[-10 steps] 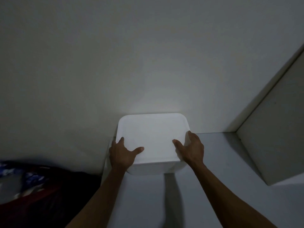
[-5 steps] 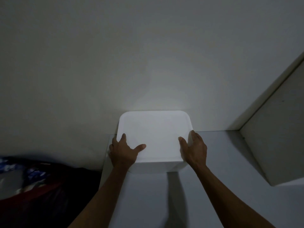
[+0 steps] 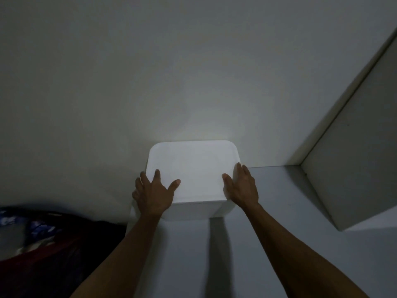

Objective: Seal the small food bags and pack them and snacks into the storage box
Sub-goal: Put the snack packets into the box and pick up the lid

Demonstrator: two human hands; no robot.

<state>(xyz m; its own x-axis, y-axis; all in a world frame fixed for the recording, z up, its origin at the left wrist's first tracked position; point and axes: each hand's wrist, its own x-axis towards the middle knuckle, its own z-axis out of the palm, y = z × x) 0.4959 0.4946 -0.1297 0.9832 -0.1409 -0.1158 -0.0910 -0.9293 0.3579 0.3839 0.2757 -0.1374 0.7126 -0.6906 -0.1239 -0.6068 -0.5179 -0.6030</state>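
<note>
Dim white shelf, lidded storage box contents hidden, dark bundle indistinct

You are viewing a dim, underexposed frame. The only bright zone is the storage box, whose white lid is blown out to a flat glow with no surface detail. Light falls from above and slightly in front of you, spilling a soft halo onto the wall just behind the box. Expect a narrow, dark vertical shadow on the shelf surface below the box's front edge. The left hand and right hand read as dark, low-contrast shapes against the lid. The lower-left corner falls to near black with soft, noisy detail. Straight edges at the right bow slightly from wide-angle distortion
</note>
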